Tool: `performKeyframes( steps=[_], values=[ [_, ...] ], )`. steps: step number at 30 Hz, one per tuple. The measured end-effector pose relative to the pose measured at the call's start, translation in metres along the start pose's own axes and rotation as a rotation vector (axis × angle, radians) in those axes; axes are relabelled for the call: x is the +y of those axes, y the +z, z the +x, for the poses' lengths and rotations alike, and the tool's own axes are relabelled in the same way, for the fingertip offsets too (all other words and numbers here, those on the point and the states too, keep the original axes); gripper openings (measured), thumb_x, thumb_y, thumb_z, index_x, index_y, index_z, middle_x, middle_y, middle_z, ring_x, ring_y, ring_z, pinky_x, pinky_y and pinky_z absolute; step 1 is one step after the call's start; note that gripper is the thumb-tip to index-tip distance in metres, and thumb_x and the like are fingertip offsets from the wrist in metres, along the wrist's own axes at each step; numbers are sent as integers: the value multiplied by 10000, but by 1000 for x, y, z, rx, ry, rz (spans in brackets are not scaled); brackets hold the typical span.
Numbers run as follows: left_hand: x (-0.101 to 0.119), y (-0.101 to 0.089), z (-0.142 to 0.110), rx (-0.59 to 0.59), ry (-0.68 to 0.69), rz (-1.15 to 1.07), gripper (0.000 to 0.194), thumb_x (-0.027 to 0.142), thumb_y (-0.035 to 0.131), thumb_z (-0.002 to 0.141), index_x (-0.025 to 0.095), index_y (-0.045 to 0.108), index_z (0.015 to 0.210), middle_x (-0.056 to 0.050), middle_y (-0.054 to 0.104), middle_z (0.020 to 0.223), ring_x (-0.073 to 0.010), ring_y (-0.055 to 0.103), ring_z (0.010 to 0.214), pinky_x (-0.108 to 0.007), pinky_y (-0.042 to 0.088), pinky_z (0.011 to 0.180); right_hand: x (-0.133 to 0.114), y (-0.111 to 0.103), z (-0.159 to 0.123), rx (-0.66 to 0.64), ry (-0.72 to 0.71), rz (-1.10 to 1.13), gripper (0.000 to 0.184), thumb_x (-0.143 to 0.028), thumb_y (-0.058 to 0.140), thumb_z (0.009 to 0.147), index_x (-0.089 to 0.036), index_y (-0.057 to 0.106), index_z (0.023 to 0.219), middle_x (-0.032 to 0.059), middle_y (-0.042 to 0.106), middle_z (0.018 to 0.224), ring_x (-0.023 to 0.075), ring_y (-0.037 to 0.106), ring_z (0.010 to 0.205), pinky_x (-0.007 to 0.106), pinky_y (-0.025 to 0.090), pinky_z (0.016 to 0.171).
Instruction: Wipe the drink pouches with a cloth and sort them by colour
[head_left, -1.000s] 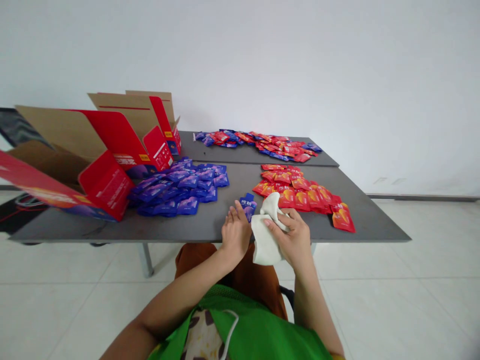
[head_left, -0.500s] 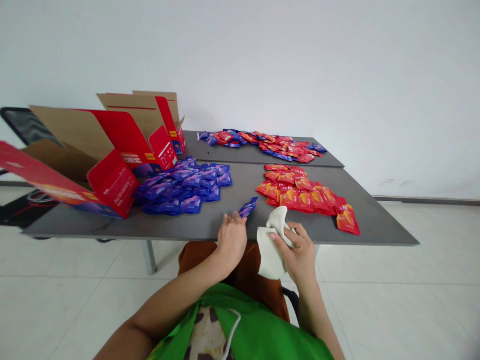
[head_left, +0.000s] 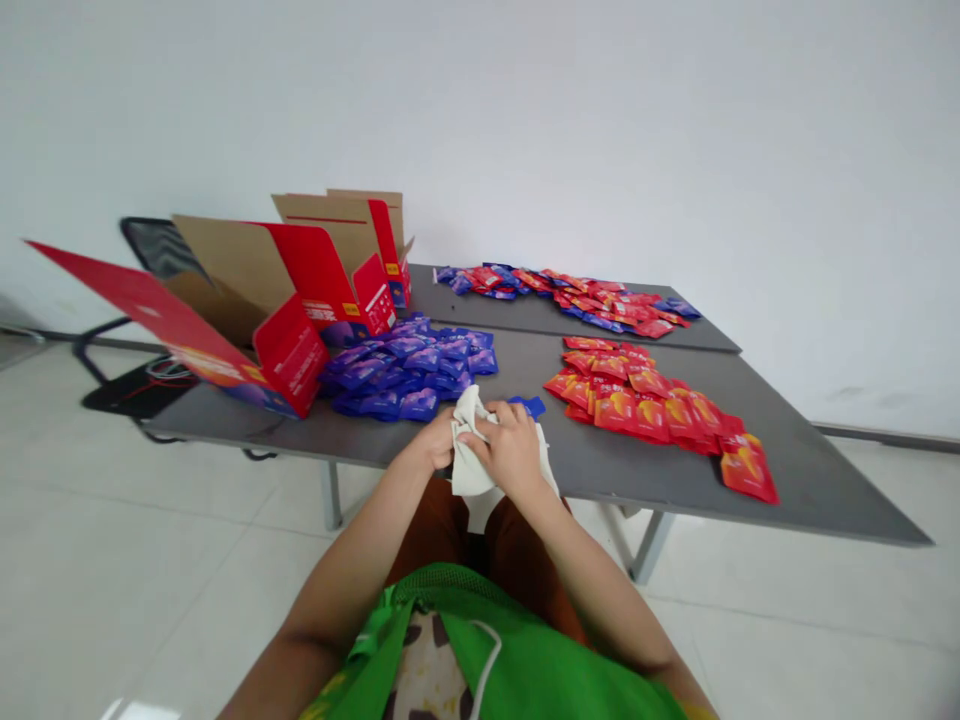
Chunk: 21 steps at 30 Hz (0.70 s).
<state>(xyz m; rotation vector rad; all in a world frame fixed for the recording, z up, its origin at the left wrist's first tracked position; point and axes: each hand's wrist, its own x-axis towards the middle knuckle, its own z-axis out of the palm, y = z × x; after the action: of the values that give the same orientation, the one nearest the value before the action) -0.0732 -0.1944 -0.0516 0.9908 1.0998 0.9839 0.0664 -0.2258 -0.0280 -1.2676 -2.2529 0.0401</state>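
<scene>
A crumpled white cloth (head_left: 471, 472) is bunched between my two hands at the table's front edge. My right hand (head_left: 514, 448) is closed on it from the right, its fingers bent over the top. My left hand (head_left: 436, 440) is curled against the cloth's left side and appears to grip it, with its fingertips hidden in the folds. A small dark patch shows below my left hand; I cannot make out what it is. Just beyond my right hand, a single blue sachet (head_left: 532, 406) lies on the grey table (head_left: 517, 365), partly covered by that hand.
Blue sachets (head_left: 416, 362) are heaped on the left. Red sachets (head_left: 630, 400) spread on the right, one red sachet (head_left: 750, 468) at their near end. A mixed pile (head_left: 577, 295) lies at the back. Open red cartons (head_left: 289, 350) stand left, near a black chair (head_left: 139, 390).
My right hand has brought the white cloth left and up to my left hand, and both hands now meet at it. The view has shifted, so the table appears farther right.
</scene>
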Motion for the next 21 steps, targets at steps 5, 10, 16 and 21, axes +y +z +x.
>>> performKeyframes(
  steps=[5, 10, 16, 21],
  values=[
    [3, -10, -2, -71, -71, -100, 107, 130, 674, 626, 106, 621, 716, -35, 636, 625, -144, 595, 562, -261, 480, 583, 1, 3, 6, -76, 44, -133, 456, -633, 470, 881, -309, 704, 1102, 74, 585, 1186, 265, 456, 1018, 360, 382, 852],
    [2, -16, -1, -343, -132, -174, 228, 133, 744, 628, 77, 660, 833, -96, 703, 772, -200, 693, 707, -331, 520, 769, 32, -8, 11, -106, 299, -277, 479, -591, 382, 934, -281, 718, 1074, 101, 552, 1231, 274, 478, 1021, 357, 402, 815],
    [5, -16, 8, -379, -218, -101, 166, 129, 732, 673, 70, 648, 803, -115, 711, 783, -223, 714, 737, -365, 536, 813, 43, -25, 4, -136, 347, -287, 401, -529, 450, 938, -254, 711, 1067, 106, 562, 1135, 234, 531, 982, 294, 413, 781],
    [10, 0, 15, -166, -266, 45, 67, 128, 675, 714, 103, 649, 771, -34, 660, 601, -124, 618, 494, -243, 514, 565, 19, -21, -9, -182, 140, -71, 404, -543, 413, 953, -291, 709, 1064, 56, 572, 1143, 167, 571, 942, 232, 410, 781]
  ],
)
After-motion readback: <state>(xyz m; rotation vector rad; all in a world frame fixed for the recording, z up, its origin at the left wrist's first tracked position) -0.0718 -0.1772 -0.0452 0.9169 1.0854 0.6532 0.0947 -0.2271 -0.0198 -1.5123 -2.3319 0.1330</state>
